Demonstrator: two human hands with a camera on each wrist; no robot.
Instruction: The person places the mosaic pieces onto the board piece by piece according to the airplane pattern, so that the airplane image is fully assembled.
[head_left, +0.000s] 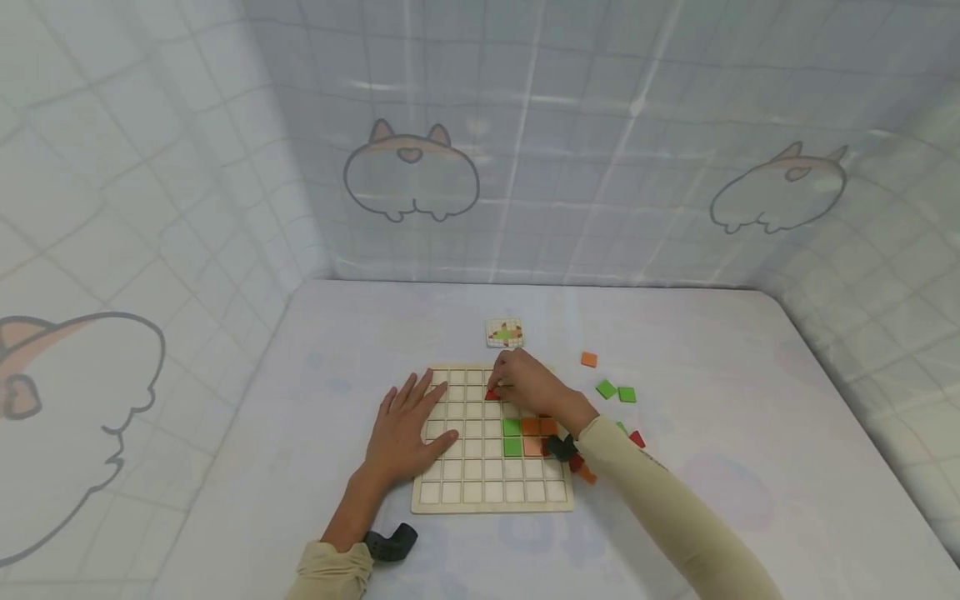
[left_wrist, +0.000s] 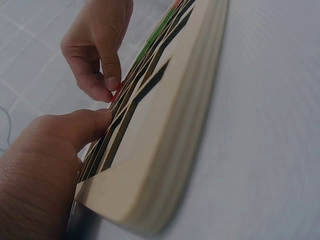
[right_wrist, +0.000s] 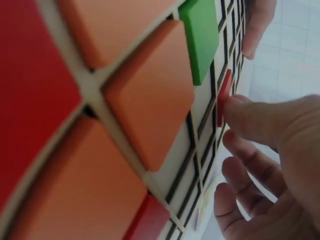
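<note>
Fingers of the right hand (head_left: 528,383) pinch a red piece (head_left: 492,396) at the wooden grid board (head_left: 473,492), just below the head frame's centre, while the left hand (head_left: 403,435) rests, fingers spread, on the board's left side.

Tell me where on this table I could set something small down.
Two bare patches show on the table: one between the left hand and left wall, another between the loose tiles and right wall. It is crowded right of the board, where tiles lie on both sides of the right forearm.
</note>
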